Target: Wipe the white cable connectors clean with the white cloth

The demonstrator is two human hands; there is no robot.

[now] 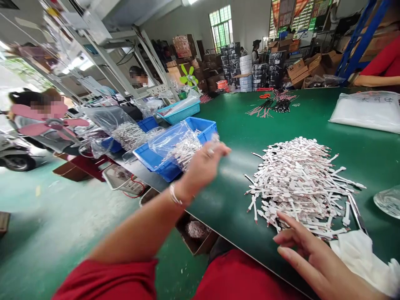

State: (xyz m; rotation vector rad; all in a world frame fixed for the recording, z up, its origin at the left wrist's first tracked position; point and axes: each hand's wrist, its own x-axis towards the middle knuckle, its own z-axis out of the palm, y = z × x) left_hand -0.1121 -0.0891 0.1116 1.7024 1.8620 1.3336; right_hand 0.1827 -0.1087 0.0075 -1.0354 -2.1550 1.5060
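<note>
A heap of short white cable connectors with reddish wire ends point(296, 183) lies on the green table point(225, 200). At the near edge of that heap is my right hand point(315, 258), its fingers apart and nothing seen in them. My left hand point(203, 160) is raised beside a blue bin point(165, 168), blurred, with its fingers drawn together. A small clear or whitish bit shows at its fingertips, too smeared to name. Inside the bin, a clear plastic bag point(171, 139) holds more of the white connectors, partly hidden by my left hand.
A white cloth point(356, 254) and tweezers-like tool point(358, 212) lie right of the heap. Stacked plastic bags point(367, 110) sit farther back. Orange-handled scissors point(264, 96) and black-ended wires point(283, 104) lie at the back. A turquoise basket point(181, 111) and pink fan point(53, 123) stand left.
</note>
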